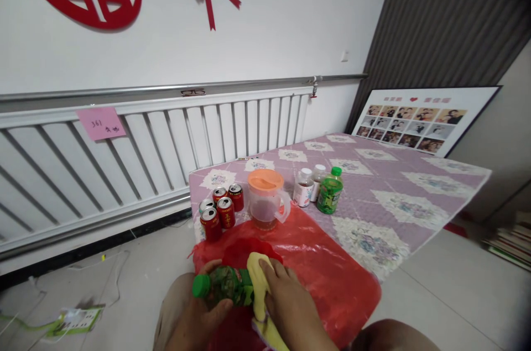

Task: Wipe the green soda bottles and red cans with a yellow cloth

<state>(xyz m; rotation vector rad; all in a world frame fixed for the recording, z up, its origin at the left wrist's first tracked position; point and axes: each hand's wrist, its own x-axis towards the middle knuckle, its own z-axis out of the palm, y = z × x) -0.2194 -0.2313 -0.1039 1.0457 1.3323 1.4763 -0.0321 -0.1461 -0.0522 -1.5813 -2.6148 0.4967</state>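
Note:
A green-capped plastic drink bottle point(232, 284) lies sideways in front of me, its cap to the left. My left hand point(203, 307) wraps around it near the cap end. In my right hand point(286, 296) is a yellow cloth point(260, 284), pressed against the bottle's base end. Both hands are over a red plastic bag point(319, 251) spread on the table's near edge. Behind the bottle, part of a red scalloped rim point(244, 249) shows; the rest of it is hidden.
Several drink cans point(225, 211) stand left of a clear pitcher point(265, 204) with an orange lid. Two white-capped bottles point(304, 188) and another green bottle point(331, 193) stand to the right. A radiator point(157, 141) runs behind; a power strip point(77, 320) lies on the floor.

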